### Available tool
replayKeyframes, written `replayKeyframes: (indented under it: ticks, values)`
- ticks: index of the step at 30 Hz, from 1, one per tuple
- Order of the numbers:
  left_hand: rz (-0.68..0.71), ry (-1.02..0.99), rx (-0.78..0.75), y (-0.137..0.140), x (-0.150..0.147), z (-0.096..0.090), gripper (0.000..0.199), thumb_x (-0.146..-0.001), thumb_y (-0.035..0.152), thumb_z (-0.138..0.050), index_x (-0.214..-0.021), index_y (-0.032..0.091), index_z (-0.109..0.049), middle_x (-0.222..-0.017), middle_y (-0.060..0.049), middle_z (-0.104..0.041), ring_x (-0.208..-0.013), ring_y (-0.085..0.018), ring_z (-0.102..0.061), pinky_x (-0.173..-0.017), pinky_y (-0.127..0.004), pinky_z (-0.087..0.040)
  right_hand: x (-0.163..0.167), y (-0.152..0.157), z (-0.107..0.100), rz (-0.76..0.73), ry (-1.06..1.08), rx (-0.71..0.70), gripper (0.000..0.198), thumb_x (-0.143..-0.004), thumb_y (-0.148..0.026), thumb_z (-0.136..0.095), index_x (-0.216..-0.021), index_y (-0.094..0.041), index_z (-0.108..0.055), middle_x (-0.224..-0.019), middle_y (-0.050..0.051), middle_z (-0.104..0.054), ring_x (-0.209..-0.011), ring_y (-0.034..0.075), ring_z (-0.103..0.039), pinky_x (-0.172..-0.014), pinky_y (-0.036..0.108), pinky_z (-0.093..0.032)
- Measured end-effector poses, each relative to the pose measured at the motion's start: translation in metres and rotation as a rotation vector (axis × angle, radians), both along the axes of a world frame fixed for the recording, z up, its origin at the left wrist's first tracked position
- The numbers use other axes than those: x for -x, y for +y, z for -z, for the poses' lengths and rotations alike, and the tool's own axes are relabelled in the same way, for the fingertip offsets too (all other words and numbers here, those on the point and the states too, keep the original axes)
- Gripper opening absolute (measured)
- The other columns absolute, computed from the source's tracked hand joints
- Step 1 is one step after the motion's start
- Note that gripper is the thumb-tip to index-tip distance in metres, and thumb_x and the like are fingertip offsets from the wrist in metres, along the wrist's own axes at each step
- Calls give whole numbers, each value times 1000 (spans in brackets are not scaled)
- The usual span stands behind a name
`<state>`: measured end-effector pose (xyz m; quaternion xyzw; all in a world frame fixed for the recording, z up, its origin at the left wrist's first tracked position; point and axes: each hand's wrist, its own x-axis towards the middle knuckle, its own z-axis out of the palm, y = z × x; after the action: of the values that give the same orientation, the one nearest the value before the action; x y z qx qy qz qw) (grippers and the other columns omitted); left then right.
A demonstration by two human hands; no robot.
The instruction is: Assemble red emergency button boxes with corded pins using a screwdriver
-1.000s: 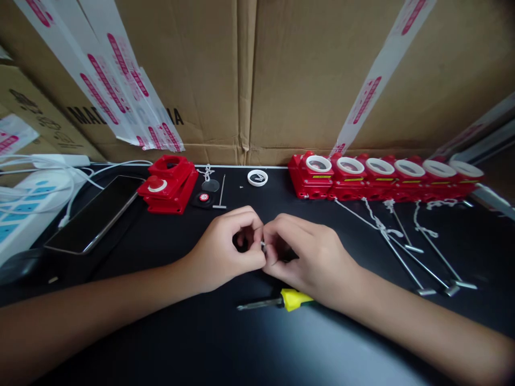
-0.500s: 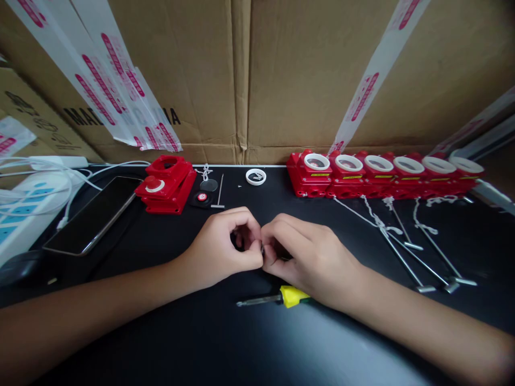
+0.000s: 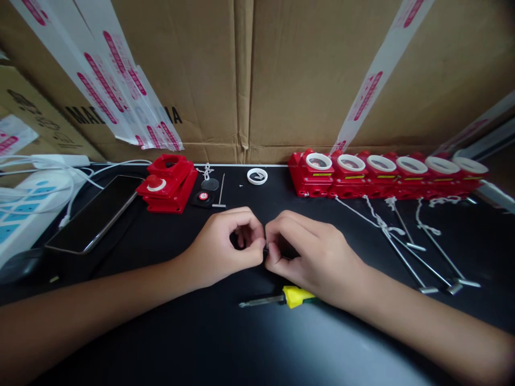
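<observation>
My left hand (image 3: 227,244) and my right hand (image 3: 308,252) meet over the middle of the black table, both curled with thumb and forefinger pinched. A tiny dark piece (image 3: 265,249) shows between their fingertips; it is too small and too covered to name. Just below my right hand lies a screwdriver (image 3: 295,296) with a yellow handle, its tip toward the left. Beyond my hands lie a white ring (image 3: 257,176) with small metal pins in it, a tiny screw (image 3: 241,185), a small metal hammer (image 3: 222,190), a clear disc (image 3: 210,185) and a black part with a red centre (image 3: 203,197).
An opened red alarm box (image 3: 169,185) stands at left, beside a phone (image 3: 94,214) and a white power strip (image 3: 32,206). Several red boxes (image 3: 314,182) line the back right, with metal hammers (image 3: 406,262) on white strings. Cardboard (image 3: 193,80) walls the back.
My right hand's fingertips have shifted slightly, with a small gap now between the two hands. The whole view has moved a little; the things on the table lie as before.
</observation>
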<state>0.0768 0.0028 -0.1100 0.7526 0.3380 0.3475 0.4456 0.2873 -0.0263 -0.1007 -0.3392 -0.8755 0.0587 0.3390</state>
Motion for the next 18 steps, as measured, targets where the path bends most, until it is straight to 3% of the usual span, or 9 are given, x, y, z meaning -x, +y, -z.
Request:
replayKeyframes:
  ticks: [9, 15, 18]
  values:
    - [-32, 11, -32, 0, -1, 4, 10, -71, 10, -61, -72, 20, -58, -75, 3, -57, -69, -14, -53, -63, -27, -42, 2, -1, 1, -32, -28, 9, 18, -90, -5, -58, -87, -22, -56, -81, -1, -62, -67, 12, -54, -59, 24, -43]
    - [-78, -16, 86, 1, 1, 3, 9, -69, 15, -61, -72, 21, -55, -73, 5, -53, -66, -13, -48, -60, -27, -38, 3, 1, -1, 29, -11, -15, 18, -87, -4, -52, -88, -22, -55, -79, 0, -59, -66, 13, -52, -58, 25, -42]
    - [-49, 41, 37, 1, 2, 1, 8, -70, 15, -59, -71, 21, -53, -72, 4, -52, -67, -14, -47, -61, -28, -37, -1, 1, -1, 38, -19, -3, 17, -86, -4, -53, -88, -21, -56, -79, 0, -58, -66, 13, -53, -59, 26, -42]
